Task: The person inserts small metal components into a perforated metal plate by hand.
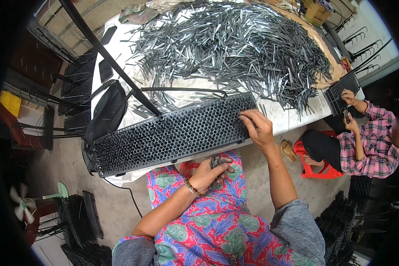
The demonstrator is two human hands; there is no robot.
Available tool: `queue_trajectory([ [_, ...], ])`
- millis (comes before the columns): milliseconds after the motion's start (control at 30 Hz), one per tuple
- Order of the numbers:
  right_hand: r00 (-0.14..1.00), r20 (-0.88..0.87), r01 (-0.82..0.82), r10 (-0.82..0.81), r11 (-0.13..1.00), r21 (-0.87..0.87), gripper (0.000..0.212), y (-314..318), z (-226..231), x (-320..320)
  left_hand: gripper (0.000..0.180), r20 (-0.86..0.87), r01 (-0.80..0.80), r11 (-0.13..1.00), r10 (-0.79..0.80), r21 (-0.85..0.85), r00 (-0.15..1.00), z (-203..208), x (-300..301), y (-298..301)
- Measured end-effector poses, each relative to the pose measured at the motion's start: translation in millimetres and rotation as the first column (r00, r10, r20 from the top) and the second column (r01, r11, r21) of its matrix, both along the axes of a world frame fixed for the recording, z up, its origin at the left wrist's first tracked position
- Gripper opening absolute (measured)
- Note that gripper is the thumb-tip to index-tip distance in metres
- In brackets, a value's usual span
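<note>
A long black panel (177, 137) full of round holes lies tilted along the near edge of the table, a dark pole rising from its far side. My right hand (260, 129) is over the panel's right end, thumb and fingertips pinched together close to the holes; whatever is between them is too small to make out. Below the panel, above my lap, my left hand (205, 174) is closed round a bundle of thin dark strips (216, 165). Beyond the panel, a large heap of similar loose strips (235, 48) covers the white-covered table (292, 124).
A black bag (106, 108) and two phones, one a dark phone (105, 71), sit at the left. On the right, a co-worker in a plaid shirt (372, 142) sits on a red stool (314, 166), hands at another black panel (343, 91). A fan (22, 204) stands lower left.
</note>
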State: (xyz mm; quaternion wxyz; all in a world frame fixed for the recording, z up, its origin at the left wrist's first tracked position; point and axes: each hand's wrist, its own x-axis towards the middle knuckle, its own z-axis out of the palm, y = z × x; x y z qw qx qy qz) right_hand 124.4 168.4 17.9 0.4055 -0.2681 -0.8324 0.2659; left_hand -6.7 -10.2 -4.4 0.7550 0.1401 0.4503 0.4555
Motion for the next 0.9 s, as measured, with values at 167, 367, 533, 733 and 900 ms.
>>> queue_trajectory([
  [167, 1.000, -0.018, 0.022, -0.023, 0.999, -0.023, 0.008, -1.0, -2.6, 0.2, 0.026, -0.011, 0.015, 1.000, -0.015, 0.000, 1.000, 0.7, 0.6, -0.1],
  [367, 0.991, 0.092, -0.109, 0.100, 0.989, 0.100, 0.009, 1.4, 2.3, -0.5, 0.025, -0.014, 0.011, 1.000, -0.011, 0.009, 1.000, -0.8, 0.8, -1.3],
  [533, 0.995, 0.047, -0.094, 0.093, 0.995, 0.021, 0.011, -0.4, -1.1, 0.7, 0.025, -0.016, 0.014, 1.000, -0.014, 0.000, 1.000, 0.5, 1.0, -1.5],
  [733, 0.999, -0.020, 0.043, -0.044, 0.999, -0.018, 0.013, -13.4, -2.8, -3.6, 0.024, -0.003, 0.008, 1.000, -0.008, -0.002, 1.000, -1.3, 1.3, -2.0],
  [900, 0.996, -0.035, 0.087, -0.086, 0.996, 0.011, 0.014, -21.2, -11.2, -4.9, 0.024, -0.011, 0.013, 1.000, -0.013, -0.008, 1.000, 1.9, 1.5, -1.8],
])
